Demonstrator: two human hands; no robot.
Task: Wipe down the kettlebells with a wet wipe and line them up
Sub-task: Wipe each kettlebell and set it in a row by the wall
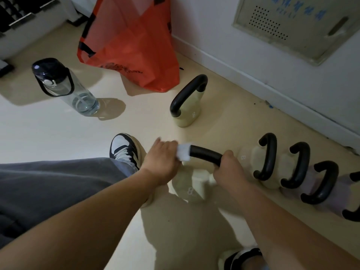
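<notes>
Left hand (159,158): grip curled round wet wipe (184,152), wipe wrapped on handle (206,153) of cream kettlebell (187,189), upright on floor (136,123). Right hand (228,169): grip clamped round handle's other end. Row of kettlebells (268,156) just right, along wall (214,26). Lone kettlebell (187,102) stands apart, near orange bag (128,41).

The left hand (162,158) wraps a white wipe (184,152) around one end of a kettlebell's black handle (206,153) — the right hand (228,168) grips the other end. Beyond the right hand, more kettlebells (282,168) stand in a row; another kettlebell (188,102) stands alone beyond the left hand.
</notes>
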